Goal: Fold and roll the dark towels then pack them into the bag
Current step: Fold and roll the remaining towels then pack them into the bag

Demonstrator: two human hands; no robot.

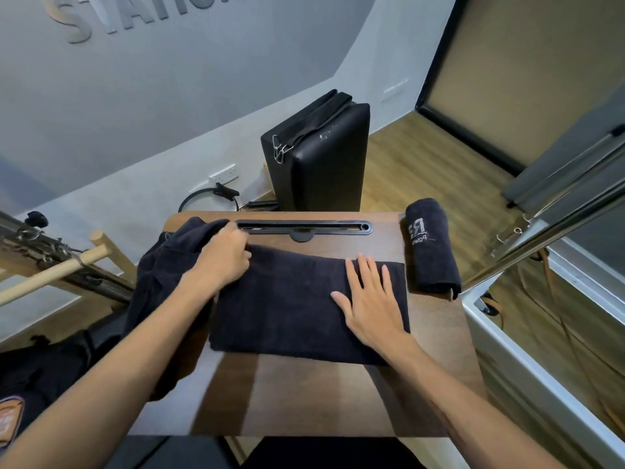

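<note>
Head view. Brown table, with a black slotted rail along its far edge. Dark towel, folded flat into a broad band, lies across the table's middle; its left end is loose and hangs bunched over the table's left edge. Left hand: fingers curled, clamped on the towel's far edge near its left part. Right hand: fingers straight and spread apart, pressing flat on the towel's right end. Rolled towel, dark with pale lettering, lies on the table's right edge, just beside the flat towel. Black padded case with strap and clips stands upright on the wooden floor beyond the table. Dark bag-like mass at near left, too dim to identify.
</note>
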